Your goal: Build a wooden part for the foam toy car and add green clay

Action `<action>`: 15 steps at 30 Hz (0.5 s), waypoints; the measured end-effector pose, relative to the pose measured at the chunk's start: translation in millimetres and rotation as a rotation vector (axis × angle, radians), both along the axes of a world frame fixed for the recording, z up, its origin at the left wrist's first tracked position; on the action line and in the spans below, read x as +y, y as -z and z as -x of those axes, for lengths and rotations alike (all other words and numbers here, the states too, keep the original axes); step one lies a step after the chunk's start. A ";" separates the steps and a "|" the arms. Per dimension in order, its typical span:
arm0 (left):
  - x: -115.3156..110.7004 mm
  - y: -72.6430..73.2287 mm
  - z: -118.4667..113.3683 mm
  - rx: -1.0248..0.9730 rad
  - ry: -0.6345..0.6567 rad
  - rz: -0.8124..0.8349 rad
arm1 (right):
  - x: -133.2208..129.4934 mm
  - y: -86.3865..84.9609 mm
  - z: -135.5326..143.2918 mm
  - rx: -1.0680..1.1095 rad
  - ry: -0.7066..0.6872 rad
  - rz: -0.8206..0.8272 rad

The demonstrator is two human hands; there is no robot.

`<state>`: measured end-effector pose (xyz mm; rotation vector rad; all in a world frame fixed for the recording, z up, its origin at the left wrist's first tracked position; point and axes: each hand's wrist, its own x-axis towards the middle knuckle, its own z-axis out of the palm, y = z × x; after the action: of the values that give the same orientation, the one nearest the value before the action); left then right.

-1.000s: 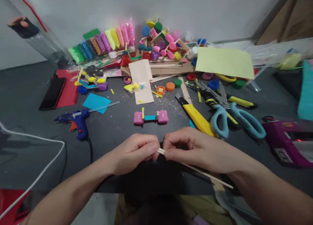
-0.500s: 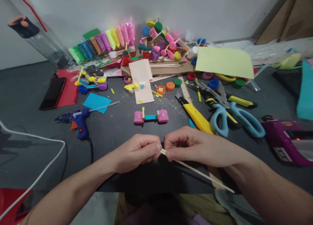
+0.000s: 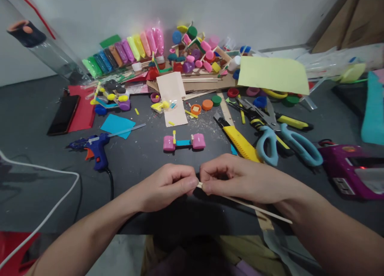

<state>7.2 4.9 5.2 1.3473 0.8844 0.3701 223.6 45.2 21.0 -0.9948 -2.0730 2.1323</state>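
One stick [image 3: 258, 209], flatter slant now

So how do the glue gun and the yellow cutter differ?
The glue gun is blue, the cutter yellow. The glue gun has a black cord; the cutter shows none. The glue gun's nozzle points left, while the cutter's blade points left and away. Both lie on the table.

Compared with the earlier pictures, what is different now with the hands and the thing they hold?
The free end of the wooden stick has swung up in the picture, away from the person, and slightly right. Nothing was newly taken or let go: the left hand and right hand still pinch it. The glue gun and scissors stayed in place.
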 end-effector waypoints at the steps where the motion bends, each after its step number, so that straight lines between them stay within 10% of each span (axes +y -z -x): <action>1: 0.3 -1.2 0.1 0.027 0.008 -0.045 | -0.5 -0.3 0.1 -0.001 0.005 0.005; 10: -10.0 1.8 3.4 -0.117 -0.264 -0.242 | 9.8 -1.0 -12.0 0.143 0.343 0.038; 15: -17.3 5.6 1.2 -0.119 -0.420 -0.283 | -2.0 4.8 2.7 0.238 0.298 -0.101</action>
<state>6.0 -12.4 -0.5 1.3739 1.0420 0.9197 220.9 43.2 16.2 -0.9194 -1.7778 1.8767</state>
